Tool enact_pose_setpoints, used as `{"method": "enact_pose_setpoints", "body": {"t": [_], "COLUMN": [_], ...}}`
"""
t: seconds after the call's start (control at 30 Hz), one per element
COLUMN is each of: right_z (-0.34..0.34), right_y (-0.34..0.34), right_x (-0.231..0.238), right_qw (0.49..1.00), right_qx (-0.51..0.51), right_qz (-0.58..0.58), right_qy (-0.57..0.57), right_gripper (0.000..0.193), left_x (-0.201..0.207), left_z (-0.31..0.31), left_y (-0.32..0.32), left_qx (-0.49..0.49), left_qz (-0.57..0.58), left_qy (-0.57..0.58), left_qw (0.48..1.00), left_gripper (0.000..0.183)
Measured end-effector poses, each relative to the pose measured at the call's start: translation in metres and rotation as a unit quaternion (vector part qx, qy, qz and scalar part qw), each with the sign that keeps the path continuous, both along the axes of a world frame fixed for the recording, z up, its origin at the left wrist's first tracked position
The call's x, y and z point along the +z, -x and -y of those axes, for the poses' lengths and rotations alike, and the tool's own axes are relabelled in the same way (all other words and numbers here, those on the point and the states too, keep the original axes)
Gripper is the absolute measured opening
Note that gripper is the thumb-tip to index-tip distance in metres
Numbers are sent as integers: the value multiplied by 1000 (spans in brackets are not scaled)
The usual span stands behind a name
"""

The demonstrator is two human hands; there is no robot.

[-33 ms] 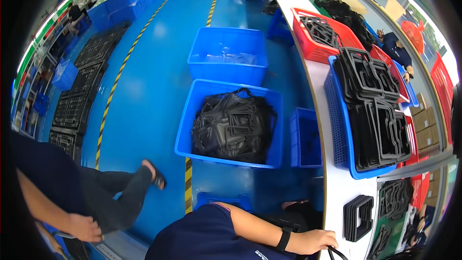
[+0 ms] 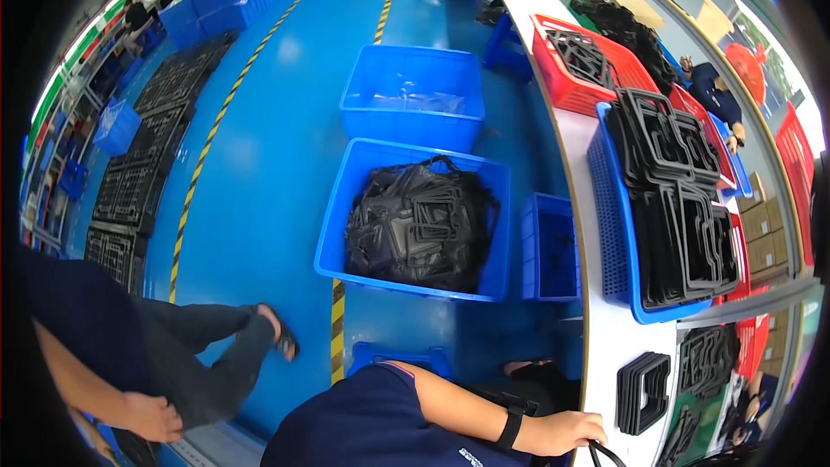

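Far L of frame: row of black plastic pallets (image 2: 130, 190). Lower L: seated co-worker (image 2: 212, 380), hand near the knee, sandalled foot out in the aisle b/w two lines of yellow-black floor tape (image 2: 338, 329). Ctr: blue tub (image 2: 411, 131) w/ clear film inside; just below it, 2nd blue tub (image 2: 380, 156) heaped w/ black parts. Blue stool (image 2: 402, 355) btm ctr, partly hidden by own shoulder. Small blue crate (image 2: 540, 288) sits beside the table (image 2: 605, 337). Btm, R of ctr: L hand (image 2: 562, 432), fingers pinching a black curved strip (image 2: 612, 457), cut off by lower edge. R hand out of view, can't tell its fingers. On table, lower R: stack of black frames (image 2: 629, 398); above, blue basket (image 2: 609, 225) piled w/ same, blocking part of red baskets behind.
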State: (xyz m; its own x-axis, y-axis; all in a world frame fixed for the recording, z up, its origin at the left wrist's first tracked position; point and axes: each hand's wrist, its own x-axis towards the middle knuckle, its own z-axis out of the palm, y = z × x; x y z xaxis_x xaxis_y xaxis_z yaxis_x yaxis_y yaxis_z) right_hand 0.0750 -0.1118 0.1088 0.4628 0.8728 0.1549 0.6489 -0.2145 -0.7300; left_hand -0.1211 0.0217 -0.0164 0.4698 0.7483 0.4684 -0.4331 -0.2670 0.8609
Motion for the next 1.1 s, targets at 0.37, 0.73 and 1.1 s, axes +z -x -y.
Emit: {"method": "enact_pose_setpoints", "body": {"t": [0.37,0.73,1.1], "right_z": [-11,7,8], "right_y": [26,-12,-18], "right_x": [2,-22,-54], "right_qw": [994,998,992], "right_qx": [65,35,47], "right_qz": [65,36,67], "right_qy": [-53,-48,-94], "right_gripper": [16,17,16], "left_x": [-5,-8,2], "left_z": [5,8,-11], "left_y": [32,27,7], "left_qx": [57,10,145], "left_qz": [15,-81,-89], "left_qy": [14,24,-121], "left_qw": [998,996,978], "left_gripper": [20,32,31]}}
